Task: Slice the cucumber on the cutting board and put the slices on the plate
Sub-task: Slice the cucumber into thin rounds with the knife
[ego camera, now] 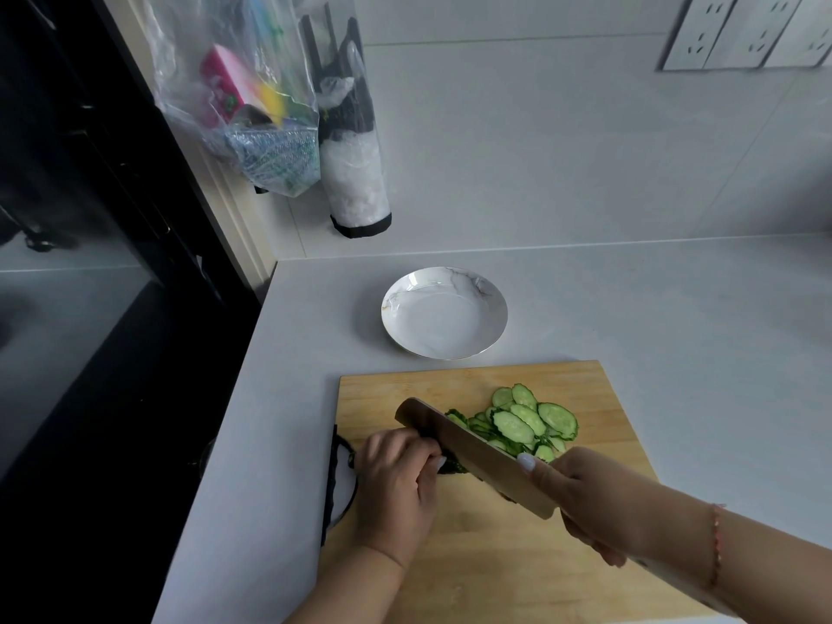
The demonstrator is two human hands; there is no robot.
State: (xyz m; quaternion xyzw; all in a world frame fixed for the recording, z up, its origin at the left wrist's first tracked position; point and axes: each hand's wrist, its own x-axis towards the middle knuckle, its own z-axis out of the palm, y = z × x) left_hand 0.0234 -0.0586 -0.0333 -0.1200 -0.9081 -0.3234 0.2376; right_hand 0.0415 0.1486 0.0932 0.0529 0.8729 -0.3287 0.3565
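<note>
A wooden cutting board [608, 412] lies on the white counter in front of me. My left hand [396, 484] grips the dark green uncut end of the cucumber [450, 467] with curled fingers. My right hand [599, 502] grips the handle of a broad cleaver [468, 452], forefinger laid along the blade, with the blade standing on the cucumber right beside my left fingers. A pile of several cucumber slices [526, 421] lies on the board just beyond the blade. Behind the board sits a white marbled plate [443, 281] with nothing on it.
A clear plastic bag of packets [252, 105] and a black-and-white bag holder [353, 141] hang on the wall at the back left. The counter's left edge drops to a dark area. Wall sockets [747, 33] are at the top right.
</note>
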